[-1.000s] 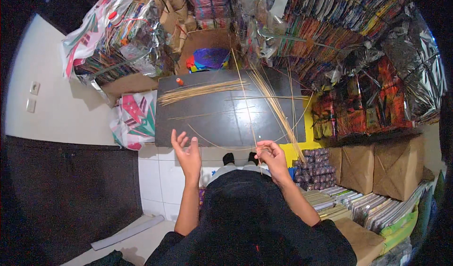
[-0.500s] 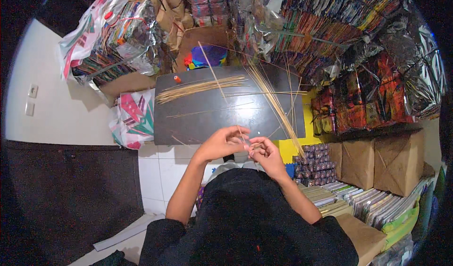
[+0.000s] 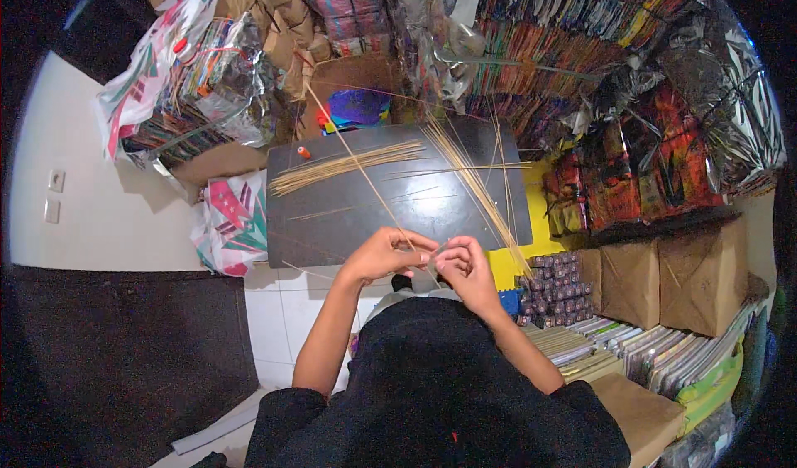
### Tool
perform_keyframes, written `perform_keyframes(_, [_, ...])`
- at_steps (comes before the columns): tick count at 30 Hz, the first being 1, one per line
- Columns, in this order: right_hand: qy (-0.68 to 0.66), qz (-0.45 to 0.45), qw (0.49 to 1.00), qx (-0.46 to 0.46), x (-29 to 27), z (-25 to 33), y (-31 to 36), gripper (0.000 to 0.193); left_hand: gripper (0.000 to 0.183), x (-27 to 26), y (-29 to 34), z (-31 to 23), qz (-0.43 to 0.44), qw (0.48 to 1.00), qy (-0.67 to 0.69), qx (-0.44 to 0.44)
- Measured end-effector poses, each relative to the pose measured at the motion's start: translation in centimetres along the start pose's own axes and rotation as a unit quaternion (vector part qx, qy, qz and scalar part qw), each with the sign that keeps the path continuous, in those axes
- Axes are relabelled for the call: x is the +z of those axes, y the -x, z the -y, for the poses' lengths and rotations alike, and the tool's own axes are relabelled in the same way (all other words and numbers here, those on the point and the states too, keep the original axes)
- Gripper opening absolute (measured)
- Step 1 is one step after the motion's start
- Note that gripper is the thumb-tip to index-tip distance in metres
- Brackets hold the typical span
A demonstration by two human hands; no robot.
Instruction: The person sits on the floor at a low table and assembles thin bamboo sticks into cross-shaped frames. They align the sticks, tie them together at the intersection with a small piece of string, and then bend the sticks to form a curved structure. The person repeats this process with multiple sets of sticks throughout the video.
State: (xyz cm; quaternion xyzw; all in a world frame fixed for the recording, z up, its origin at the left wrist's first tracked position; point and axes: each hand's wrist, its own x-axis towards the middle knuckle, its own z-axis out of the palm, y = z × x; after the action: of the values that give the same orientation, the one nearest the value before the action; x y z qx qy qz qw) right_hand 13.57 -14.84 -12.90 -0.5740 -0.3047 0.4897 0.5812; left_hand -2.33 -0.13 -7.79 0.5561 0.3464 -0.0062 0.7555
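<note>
A long thin bamboo stick (image 3: 357,161) slants from beyond the far side of the dark table down into my hands. My left hand (image 3: 380,256) is closed on its near end, thumb and fingers pinched around it. My right hand (image 3: 467,273) is beside it, almost touching, with its fingertips pressed together. A small greyish thing shows at those fingertips, too small to name. Both hands are just off the near edge of the table (image 3: 332,240). On the table lie a bundle of bamboo sticks (image 3: 344,168) at left and another bundle (image 3: 475,182) slanting at right.
An orange thread spool (image 3: 304,152) stands at the table's far left. Several loose sticks cross the tabletop. Tall wrapped stacks (image 3: 540,61) crowd the far side. Small dark boxes (image 3: 552,290), brown paper parcels (image 3: 635,290) and stacked booklets (image 3: 639,356) are at my right.
The bamboo stick has come nearer and now runs into my left hand, its far end shifted left. My right fingers have closed up beside it. The whole view has shifted slightly.
</note>
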Motion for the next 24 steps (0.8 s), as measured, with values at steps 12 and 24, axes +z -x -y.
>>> perform_keyframes(12, [0.041, 0.020, 0.986, -0.162, 0.3, 8.0, -10.9, 0.034, 0.021, -2.6, -3.6, -0.5, 0.083, 0.984, -0.151, 0.042])
perform_keyframes(24, [0.057, 0.098, 0.986, -0.124, 0.7, 11.3, -19.0, 0.034, 0.020, -4.7, -5.2, -3.0, 0.204, 0.957, -0.205, -0.032])
